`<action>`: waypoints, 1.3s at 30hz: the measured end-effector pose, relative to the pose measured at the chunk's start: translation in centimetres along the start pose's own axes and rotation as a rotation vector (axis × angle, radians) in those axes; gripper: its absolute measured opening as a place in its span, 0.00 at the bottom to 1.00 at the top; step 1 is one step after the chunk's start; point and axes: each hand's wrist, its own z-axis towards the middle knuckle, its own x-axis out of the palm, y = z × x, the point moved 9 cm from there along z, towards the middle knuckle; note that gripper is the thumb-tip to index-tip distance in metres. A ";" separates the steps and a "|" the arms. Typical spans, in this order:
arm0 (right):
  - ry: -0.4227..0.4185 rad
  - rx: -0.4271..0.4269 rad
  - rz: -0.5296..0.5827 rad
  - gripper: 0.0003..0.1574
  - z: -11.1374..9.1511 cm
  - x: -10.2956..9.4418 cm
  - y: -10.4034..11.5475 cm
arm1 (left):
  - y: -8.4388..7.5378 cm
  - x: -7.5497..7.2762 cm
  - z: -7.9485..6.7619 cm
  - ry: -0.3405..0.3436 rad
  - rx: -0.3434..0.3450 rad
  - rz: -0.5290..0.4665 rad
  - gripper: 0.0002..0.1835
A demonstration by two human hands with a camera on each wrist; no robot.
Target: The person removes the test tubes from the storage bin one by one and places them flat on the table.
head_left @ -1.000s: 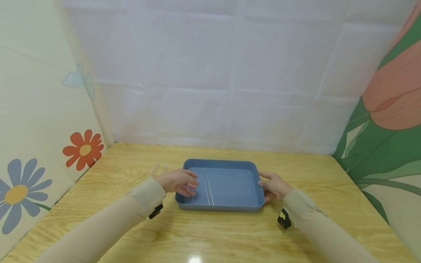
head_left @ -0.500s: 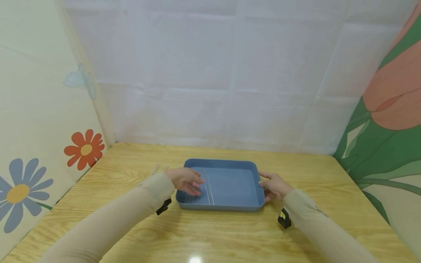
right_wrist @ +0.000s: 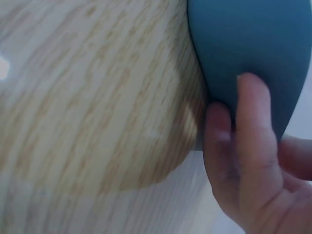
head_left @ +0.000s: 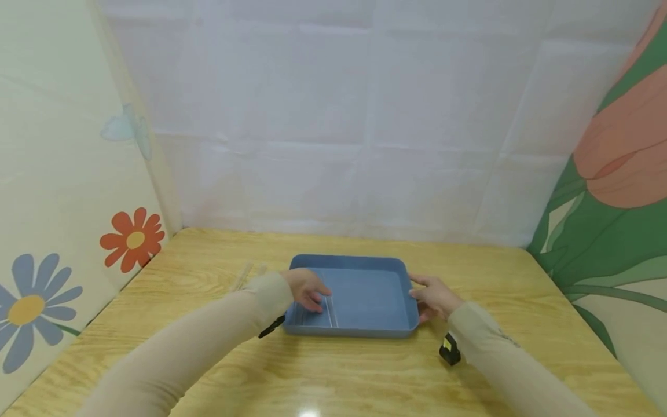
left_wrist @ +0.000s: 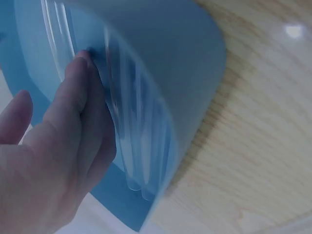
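A shallow blue tray lies on the wooden table. Slim clear tubes run front to back inside it, left of its middle. More clear tubes with rounded ends lie side by side along the tray's left wall. Between these two groups my left hand reaches down into the tray, its fingers extended and the fingertips right at the slim tubes. At the tray's right end, my right hand holds the wall. Its fingers lie along the outside, with the thumb up at the rim.
Beyond my left sleeve, other clear tubes lie on the wooden table. A white cloth backdrop hangs behind the table. Printed flower panels flank both sides.
My left hand has moved right across the inside of the tray, from near its left wall to the slim tubes. The right hand and the tray have stayed in place.
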 end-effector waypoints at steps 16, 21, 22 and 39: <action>0.006 -0.005 0.015 0.35 -0.1 0.7 0.0 | -1.3 1.2 -1.9 -0.264 -0.069 0.305 0.23; 0.022 -0.011 0.017 0.35 -0.3 0.9 0.0 | -1.2 1.0 -1.2 -0.289 -0.069 0.329 0.17; 0.022 -0.013 0.018 0.35 -0.4 0.9 0.0 | -1.2 1.0 -1.1 -0.287 -0.064 0.333 0.15; 0.001 -0.021 0.003 0.35 -0.3 0.3 -0.2 | -2.1 0.3 -2.7 -0.165 0.031 0.136 0.12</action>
